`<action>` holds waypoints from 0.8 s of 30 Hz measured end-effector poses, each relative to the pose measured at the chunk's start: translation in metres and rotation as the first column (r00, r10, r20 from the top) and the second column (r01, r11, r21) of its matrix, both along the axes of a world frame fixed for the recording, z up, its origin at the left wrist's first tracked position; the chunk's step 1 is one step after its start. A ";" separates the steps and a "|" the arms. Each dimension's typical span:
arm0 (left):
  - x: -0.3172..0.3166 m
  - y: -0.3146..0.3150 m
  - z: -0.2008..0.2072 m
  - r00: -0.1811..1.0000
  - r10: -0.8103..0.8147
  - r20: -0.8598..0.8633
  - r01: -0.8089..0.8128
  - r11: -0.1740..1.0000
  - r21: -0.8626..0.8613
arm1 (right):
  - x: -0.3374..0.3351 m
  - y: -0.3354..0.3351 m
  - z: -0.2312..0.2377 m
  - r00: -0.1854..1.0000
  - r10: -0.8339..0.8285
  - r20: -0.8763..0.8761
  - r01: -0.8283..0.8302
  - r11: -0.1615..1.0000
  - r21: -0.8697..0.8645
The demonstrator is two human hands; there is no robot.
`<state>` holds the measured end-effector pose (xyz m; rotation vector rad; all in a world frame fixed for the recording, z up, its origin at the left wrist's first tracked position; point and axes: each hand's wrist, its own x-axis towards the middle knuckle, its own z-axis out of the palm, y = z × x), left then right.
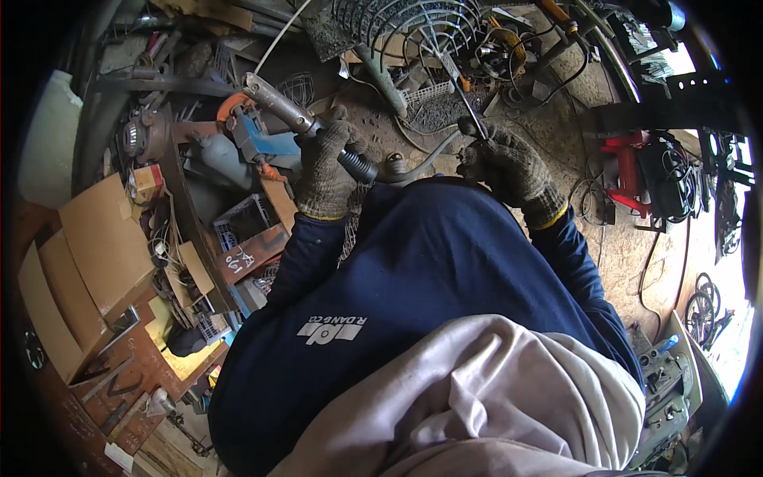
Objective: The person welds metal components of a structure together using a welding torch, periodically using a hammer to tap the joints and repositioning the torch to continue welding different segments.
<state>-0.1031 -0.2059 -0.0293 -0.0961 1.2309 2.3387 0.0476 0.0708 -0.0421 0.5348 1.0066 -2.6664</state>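
Observation:
My left hand (326,163), in a knitted work glove, is closed around a thick metal shaft (278,103). The shaft slants up to the left, with a hole in its side. Below the fist a dark, ribbed, thread-like end (358,167) sticks out. Across from it my gloved right hand (513,163) is closed on a slim metal rod (474,118) that points up and away. Its grip end is hidden in the glove. Between the hands a grey hose-like piece (433,161) curves beside a round metal part (395,164); I cannot tell whether they join.
Ahead stands a round metal grille (413,32) with a thick pipe (380,79) below it. To the left are a blue and orange tool (258,139), a grey cylinder (218,163) and an opened cardboard box (103,246). Cables and a red stand (628,171) lie right.

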 end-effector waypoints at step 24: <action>-0.097 0.030 -0.030 0.899 -0.203 -0.388 0.037 0.919 -0.394 | -0.051 -0.058 0.028 0.863 -0.450 0.229 0.184 0.704 0.686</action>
